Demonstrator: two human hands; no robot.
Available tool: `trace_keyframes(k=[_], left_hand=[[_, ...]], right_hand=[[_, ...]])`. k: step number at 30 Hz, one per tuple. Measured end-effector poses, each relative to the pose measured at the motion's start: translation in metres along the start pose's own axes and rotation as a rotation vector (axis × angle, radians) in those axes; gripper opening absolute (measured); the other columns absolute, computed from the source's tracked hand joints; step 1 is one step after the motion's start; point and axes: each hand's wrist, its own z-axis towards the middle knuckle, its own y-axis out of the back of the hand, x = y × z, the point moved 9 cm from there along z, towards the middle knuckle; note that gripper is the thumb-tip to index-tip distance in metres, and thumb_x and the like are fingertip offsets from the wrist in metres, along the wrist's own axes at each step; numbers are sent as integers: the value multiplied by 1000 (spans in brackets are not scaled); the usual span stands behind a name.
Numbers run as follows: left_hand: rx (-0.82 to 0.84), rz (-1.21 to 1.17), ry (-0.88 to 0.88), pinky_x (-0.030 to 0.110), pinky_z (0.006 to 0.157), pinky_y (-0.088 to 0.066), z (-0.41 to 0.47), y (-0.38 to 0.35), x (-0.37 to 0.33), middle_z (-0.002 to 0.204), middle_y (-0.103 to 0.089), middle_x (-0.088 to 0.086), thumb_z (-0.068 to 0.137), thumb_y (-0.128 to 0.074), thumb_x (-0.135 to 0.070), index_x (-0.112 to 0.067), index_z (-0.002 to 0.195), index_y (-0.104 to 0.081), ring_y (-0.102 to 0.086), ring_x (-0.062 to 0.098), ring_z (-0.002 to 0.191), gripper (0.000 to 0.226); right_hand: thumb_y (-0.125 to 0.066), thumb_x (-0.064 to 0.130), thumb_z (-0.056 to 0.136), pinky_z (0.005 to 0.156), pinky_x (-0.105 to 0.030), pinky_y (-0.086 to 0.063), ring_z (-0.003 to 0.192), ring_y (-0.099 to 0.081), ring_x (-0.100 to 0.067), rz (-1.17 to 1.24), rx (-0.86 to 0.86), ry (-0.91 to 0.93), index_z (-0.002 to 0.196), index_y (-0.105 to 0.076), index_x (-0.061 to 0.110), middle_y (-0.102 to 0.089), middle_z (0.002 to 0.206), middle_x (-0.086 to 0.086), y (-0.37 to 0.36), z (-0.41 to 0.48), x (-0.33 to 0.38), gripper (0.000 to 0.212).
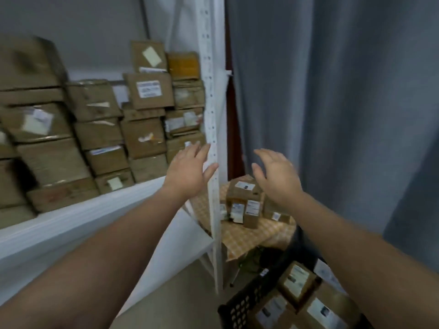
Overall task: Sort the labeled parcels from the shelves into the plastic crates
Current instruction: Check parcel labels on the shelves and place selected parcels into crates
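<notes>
Left grip (187,168) is open and holds nothing, its fingers straight and spread, raised in front of the white upright post (212,115) of the shelf (71,224). Right grip (275,176) is likewise open and bare, fingers loosely extended, palm turned toward the left one, and it hangs above a small desk (249,236) covered with a checked cloth. Brown labeled parcels (142,136) are stacked in several tiers on the shelf, to the left of the left grip; those at the far left are blurred. A few small parcels (242,188) stand clustered on the desk, below the right grip and apart from it. At lower right a black plastic crate (244,302) with perforated walls sits on the floor, with several labeled boxes (297,279) lying in it. A grey curtain (344,103) hangs behind.
</notes>
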Motion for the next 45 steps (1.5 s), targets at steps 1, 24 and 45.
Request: trace_keyframes(k=[1, 24, 45], left_hand=[[-13, 15, 33, 38, 117, -17, -9, 15, 13, 158, -22, 9, 99, -36, -49, -20, 152, -22, -19, 26, 145, 62], [-252, 514, 493, 40, 111, -29, -355, 310, 353, 149, -40, 12, 95, -46, -49, -17, 146, -38, -37, 30, 137, 61], [-76, 472, 694, 44, 108, -33, -386, 347, 634, 158, -8, 19, 94, -56, -35, -28, 153, -4, -27, 36, 139, 78]], right_hand=[[-40, 32, 101, 112, -34, -23, 137, -35, -22, 27, -4, 30, 145, -40, 15, -43, 148, -4, 2, 4, 17, 46], [-46, 27, 99, 111, -37, -28, 135, -38, -19, 571, 51, 630, 140, -47, 16, -46, 145, -2, -45, -56, 569, 42], [-49, 28, 98, 111, -34, -27, 141, -28, -16, 612, 313, 595, 148, -31, 21, -31, 154, 4, -155, -21, 827, 54]])
